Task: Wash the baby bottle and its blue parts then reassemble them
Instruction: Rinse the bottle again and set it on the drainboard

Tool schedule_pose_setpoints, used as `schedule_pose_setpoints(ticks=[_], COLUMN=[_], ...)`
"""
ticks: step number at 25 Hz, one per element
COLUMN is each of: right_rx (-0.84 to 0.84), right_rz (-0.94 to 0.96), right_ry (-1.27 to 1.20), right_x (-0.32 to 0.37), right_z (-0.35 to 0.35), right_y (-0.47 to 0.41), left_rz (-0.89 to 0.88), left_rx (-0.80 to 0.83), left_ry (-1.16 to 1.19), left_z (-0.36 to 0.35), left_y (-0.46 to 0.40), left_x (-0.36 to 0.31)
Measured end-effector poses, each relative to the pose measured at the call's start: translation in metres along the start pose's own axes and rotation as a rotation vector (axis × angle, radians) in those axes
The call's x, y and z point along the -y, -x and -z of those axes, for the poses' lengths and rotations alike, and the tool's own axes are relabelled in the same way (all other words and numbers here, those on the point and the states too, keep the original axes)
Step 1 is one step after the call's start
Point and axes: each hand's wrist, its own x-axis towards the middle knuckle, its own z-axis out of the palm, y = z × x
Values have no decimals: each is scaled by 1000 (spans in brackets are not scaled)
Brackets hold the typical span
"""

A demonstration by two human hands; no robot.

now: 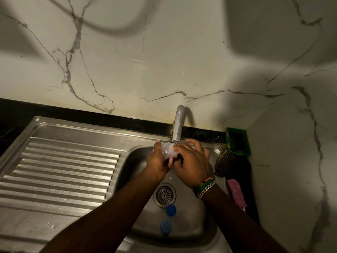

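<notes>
A clear baby bottle (168, 150) is held just under the spout of the grey tap (177, 126), over the steel sink basin (189, 220). My left hand (158, 164) grips it from the left and my right hand (191, 161) closes over it from the right, hiding most of it. Two blue parts lie in the basin below my arms: a blue ring (171, 210) beside the drain, and a lighter blue cap (165, 226) nearer the front wall.
The round drain strainer (164, 195) sits mid-basin. A ribbed steel drainboard (60, 172) stretches to the left. At the right rim are a green box (238, 141), a brown scrubber (225, 166) and a pink brush (237, 195). A marble wall rises behind and to the right.
</notes>
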Motion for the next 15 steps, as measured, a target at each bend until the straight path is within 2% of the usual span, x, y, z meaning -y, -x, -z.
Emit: schedule_pose_setpoints(ticks=[2,4,5,6,9,10,13,15], right_rx=[-3,21,33,3,3,19,52,84], right_rz=[-59,-306,-391,-405,-166,-136,-173,-214], right_ry=[-100,-624,-760,-747,-148,-124,-284,-207], right_x=[-3,7,11,12,0,-1,1,-2], right_z=[1,1,-1,-3,-8,-7,-7,-8], right_y=[1,-4,-6,-9,-5,-3,-5,-4], left_rz=[-91,-187,-208,-213,-208,-199,-151,-133], left_rx=[-17,30,61,80,84,74,51,49], left_ry=[-22,0,3,0,-1,3,25,44], left_z=[1,3,3,4,2,1,2,2], left_y=[-1,-4,-4,-5,-5,-6,-8,-7], left_x=[-4,-4,-3,0,-3,-4,0,2])
